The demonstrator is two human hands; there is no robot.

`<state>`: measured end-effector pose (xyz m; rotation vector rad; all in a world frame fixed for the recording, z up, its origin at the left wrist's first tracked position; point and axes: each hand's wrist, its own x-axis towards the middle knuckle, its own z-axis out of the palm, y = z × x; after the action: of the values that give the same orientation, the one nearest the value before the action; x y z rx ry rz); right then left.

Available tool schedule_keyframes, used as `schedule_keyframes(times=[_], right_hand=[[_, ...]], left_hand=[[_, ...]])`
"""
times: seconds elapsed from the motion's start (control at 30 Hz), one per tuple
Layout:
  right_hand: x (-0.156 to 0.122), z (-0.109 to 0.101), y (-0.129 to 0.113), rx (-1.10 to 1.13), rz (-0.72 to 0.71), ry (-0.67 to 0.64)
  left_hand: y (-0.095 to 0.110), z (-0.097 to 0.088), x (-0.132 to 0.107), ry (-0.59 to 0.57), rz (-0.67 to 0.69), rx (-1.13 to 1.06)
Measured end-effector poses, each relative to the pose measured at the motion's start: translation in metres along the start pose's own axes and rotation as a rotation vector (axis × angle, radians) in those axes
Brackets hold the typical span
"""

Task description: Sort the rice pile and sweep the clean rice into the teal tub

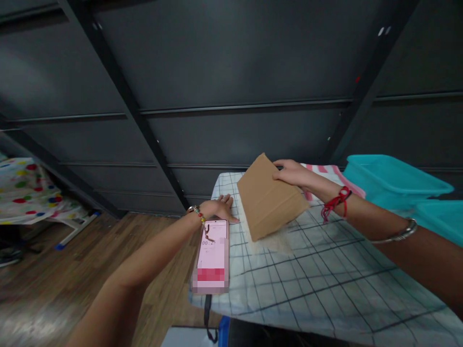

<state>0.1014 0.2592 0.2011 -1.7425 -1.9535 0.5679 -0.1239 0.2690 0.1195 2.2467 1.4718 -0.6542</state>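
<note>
A flat, creased piece of brown cardboard (pixel 269 197) is tilted above the table in front of me. My right hand (pixel 289 173) grips it at its upper right edge; part of the fingers is hidden from view. Under its lower edge lies a thin whitish, see-through sheet (pixel 271 245), whose kind I cannot make out. My left hand (pixel 220 208) rests flat on the table's left side with the fingers apart, holding nothing. Just below that hand lies a phone (pixel 213 250) with a lit pink screen showing a timer.
A white checked cloth (pixel 307 279) covers the table. Two turquoise bins (pixel 394 180) stand at the right, beside a pink-striped cloth (pixel 347 180). A dark panelled wall (pixel 246 135) rises behind. At far left, a dotted cloth (pixel 32 193) covers another table over the wooden floor (pixel 159 270).
</note>
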Motion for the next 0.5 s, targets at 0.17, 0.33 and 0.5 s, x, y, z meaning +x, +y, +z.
schedule_keyframes(times=[0.17, 0.33, 0.5], right_hand=[[0.020, 0.005, -0.012, -0.053, 0.000, 0.085], [0.027, -0.040, 0.001, -0.109, -0.001, 0.160], [0.018, -0.075, 0.004, -0.519, -0.119, 0.190]], left_hand=[[-0.010, -0.003, 0.018, 0.025, 0.003, 0.015], [-0.030, -0.015, 0.040, 0.024, 0.057, 0.046], [-0.035, -0.036, 0.060, 0.073, 0.119, 0.047]])
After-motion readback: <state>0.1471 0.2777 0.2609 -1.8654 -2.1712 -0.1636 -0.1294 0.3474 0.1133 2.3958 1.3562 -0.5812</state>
